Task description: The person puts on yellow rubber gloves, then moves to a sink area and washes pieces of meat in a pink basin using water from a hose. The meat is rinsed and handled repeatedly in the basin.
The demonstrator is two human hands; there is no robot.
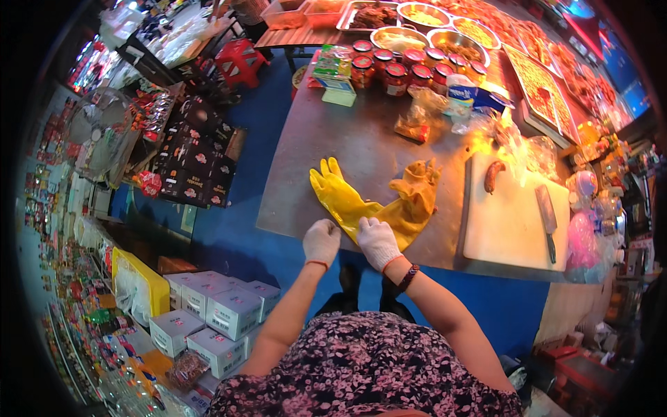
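A white knit glove covers my left hand (322,242), whose fingers are curled at the left edge of a yellow rubber glove (344,195). Whether they pinch its cuff I cannot tell. My right hand (379,238), in a matching knit glove, has its fingers closed on the yellow cuff. The rubber glove lies on the metal tabletop (292,182) with its fingers pointing away from me. Beside it on the right is a second, darker yellow rubber glove (414,198), crumpled, its cuff partly hidden by my right hand.
To the right, a white cutting board (513,224) bears a sausage (493,176) and a knife (546,211). Red-lidded jars (396,78), a plastic food bag (417,114) and metal bowls of food (398,39) stand farther back. Stacked boxes (229,307) are at lower left.
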